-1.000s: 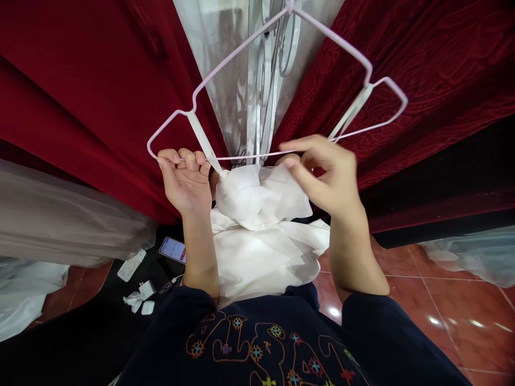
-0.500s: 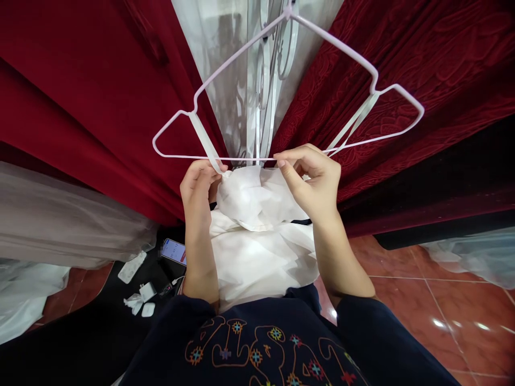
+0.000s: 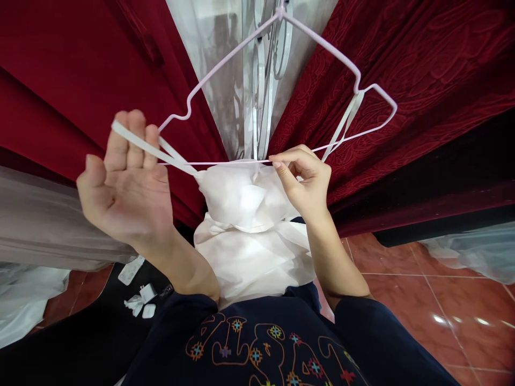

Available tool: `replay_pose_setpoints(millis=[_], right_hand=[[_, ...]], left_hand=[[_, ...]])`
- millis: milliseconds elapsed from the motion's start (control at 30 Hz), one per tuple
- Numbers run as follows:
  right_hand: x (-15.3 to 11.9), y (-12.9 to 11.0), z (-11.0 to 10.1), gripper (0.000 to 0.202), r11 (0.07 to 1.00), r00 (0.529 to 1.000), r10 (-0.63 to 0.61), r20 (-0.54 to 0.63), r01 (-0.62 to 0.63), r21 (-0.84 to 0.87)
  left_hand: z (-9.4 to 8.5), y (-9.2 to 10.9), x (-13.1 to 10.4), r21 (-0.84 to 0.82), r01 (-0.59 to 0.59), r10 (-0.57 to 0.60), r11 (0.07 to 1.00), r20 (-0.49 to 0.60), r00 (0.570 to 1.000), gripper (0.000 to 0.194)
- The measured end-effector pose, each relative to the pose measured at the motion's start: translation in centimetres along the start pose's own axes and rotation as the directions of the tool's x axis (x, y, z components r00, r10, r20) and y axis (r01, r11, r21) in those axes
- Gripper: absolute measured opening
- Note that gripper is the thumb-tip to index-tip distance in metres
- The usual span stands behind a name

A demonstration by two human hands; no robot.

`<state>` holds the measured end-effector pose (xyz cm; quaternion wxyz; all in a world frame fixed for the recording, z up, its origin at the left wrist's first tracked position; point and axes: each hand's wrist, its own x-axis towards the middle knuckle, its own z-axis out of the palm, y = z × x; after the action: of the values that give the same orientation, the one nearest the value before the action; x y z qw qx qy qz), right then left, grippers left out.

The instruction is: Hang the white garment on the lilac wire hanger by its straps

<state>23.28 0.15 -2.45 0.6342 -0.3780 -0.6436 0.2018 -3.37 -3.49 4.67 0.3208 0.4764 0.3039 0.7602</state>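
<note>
A pale pink clothes hanger [image 3: 322, 42] is held up in front of me. Below its bottom bar lies a white garment [image 3: 245, 257] of thin, folded fabric. With thumb and fingertips, my right hand [image 3: 309, 185] pinches the middle of that bar. My left hand [image 3: 131, 198] is out to the left, palm up and fingers stretched. The garment's left strap [image 3: 145, 146] runs taut across those fingers, away from the hanger's left notch. On the opposite side, the right strap [image 3: 341, 128] hangs in the right notch. The hanger's left end is partly hidden behind my left hand.
Red curtains [image 3: 72, 69] flank a white sheer curtain and white curled metalwork [image 3: 259, 80]. Down to the left, a black surface [image 3: 92, 332] carries a white charger [image 3: 147, 292], a small white case [image 3: 148, 311] and a pale phone-shaped item [image 3: 131, 269]. Red floor tiles [image 3: 402, 300] show at right.
My left hand has swung out left and opened, drawing the left strap off the hanger's notch. The hanger has shifted slightly left. My right hand keeps its pinch on the bar.
</note>
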Motion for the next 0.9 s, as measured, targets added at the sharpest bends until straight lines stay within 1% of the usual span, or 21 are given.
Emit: replay_pose_setpoints(millis=[100,167,233,300,367,433,500,567,633,700,767,833,867,900], right_hand=[[-0.3,-0.2,-0.2,0.01,1.0,1.0,-0.012,-0.029,0.012,-0.011],[-0.4,-0.3,-0.2,0.011,1.0,0.999,-0.022,-0.037,0.021,-0.019],[-0.5,-0.4,-0.1,0.012,0.999,0.999,-0.028,-0.044,0.027,-0.031],[-0.6,-0.4,0.2,0.013,0.999,0.999,-0.025,-0.045,0.023,-0.042],[-0.8,-0.5,0.6,0.014,0.998,0.999,-0.019,-0.036,0.017,-0.058],[-1.0,-0.6,1.0,0.014,0.998,0.999,-0.01,-0.031,0.008,-0.058],[-1.1,-0.7,1.4,0.014,1.0,0.999,0.006,-0.032,-0.007,-0.025],[-1.1,-0.8,1.7,0.014,1.0,0.999,0.023,-0.032,-0.022,0.022],[-1.0,-1.0,1.8,0.013,0.998,0.999,0.031,-0.028,-0.03,0.049],[-0.9,-1.4,1.8,0.012,0.997,0.999,0.039,-0.029,-0.037,0.065],[-1.1,-1.8,1.6,0.012,0.996,0.999,0.049,-0.022,-0.047,0.077],[-1.5,-2.0,1.3,0.013,0.995,0.998,0.057,-0.02,-0.055,0.082],[-1.8,-1.8,1.1,0.013,0.995,0.997,0.06,-0.052,-0.055,0.078],[-2.2,-1.5,0.9,0.013,0.996,0.991,0.06,-0.119,-0.052,0.07]], left_hand=[[-1.0,-1.3,-0.7,0.086,-0.059,0.072,0.995,-0.167,0.983,0.042],[-1.4,-2.3,-1.5,0.159,-0.028,0.066,0.987,-0.241,0.968,0.037],[-1.4,-3.5,-2.2,0.204,0.049,0.0,0.978,-0.232,0.973,0.039],[-1.4,-4.6,-2.4,0.202,0.103,-0.066,0.974,-0.183,0.981,0.043],[-1.2,-5.8,-2.5,0.172,0.108,-0.079,0.979,-0.168,0.983,0.049],[-0.9,-6.8,-2.6,0.135,0.086,-0.058,0.987,-0.2,0.978,0.054],[-0.3,-7.3,-2.8,0.1,0.072,-0.048,0.992,-0.22,0.974,0.055],[0.7,-7.2,-3.1,0.068,0.106,-0.093,0.992,-0.167,0.982,0.049],[2.1,-6.5,-3.5,0.058,0.174,-0.17,0.983,-0.071,0.983,0.041],[3.5,-5.7,-4.0,0.046,0.21,-0.209,0.977,-0.025,0.978,0.034],[4.6,-5.1,-4.4,0.017,0.185,-0.184,0.983,-0.028,0.982,0.031],[5.1,-4.8,-4.6,0.003,0.151,-0.151,0.989,-0.029,0.988,0.03],[5.2,-4.8,-4.7,0.008,0.142,-0.142,0.99,-0.026,0.99,0.03],[5.2,-4.8,-4.6,0.014,0.133,-0.133,0.991,-0.028,0.991,0.03]])
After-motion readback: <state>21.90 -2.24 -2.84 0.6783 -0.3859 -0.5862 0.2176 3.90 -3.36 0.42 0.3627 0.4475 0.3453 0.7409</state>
